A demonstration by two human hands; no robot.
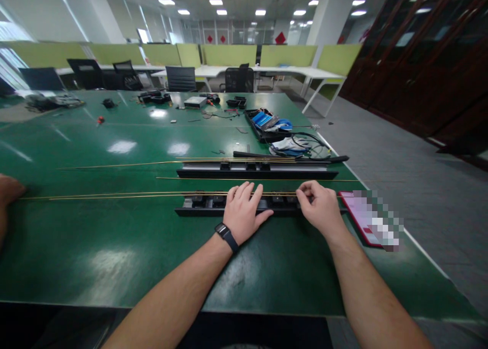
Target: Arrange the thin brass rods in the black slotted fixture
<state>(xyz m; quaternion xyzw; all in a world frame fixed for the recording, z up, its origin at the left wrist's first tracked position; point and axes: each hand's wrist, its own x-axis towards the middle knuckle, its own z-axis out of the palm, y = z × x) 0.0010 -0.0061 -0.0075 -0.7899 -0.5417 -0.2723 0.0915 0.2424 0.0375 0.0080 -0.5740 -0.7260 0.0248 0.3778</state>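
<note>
A black rail [202, 212] with dark blocks in its silver channel lies across the table in front of me. Long thin golden rods [114, 196] run along its top and stretch far out to the left. My left hand [244, 211] lies palm down over the rail's middle, fingers stretched and spread across the rods. Near the rail's right end, my right hand [321, 209] pinches a golden rod between thumb and fingers; its exact grip is partly hidden. Another person's hand [10, 188] is at the left edge, close to the rods' far ends.
Behind lies a second black rail [259, 174] with golden rods on it, and a single rod between the rails. A pink-red panel [358, 219] sits to the right. Farther back are a black tray [263, 134], gloves [292, 144], cables and small parts on the green table [145, 267].
</note>
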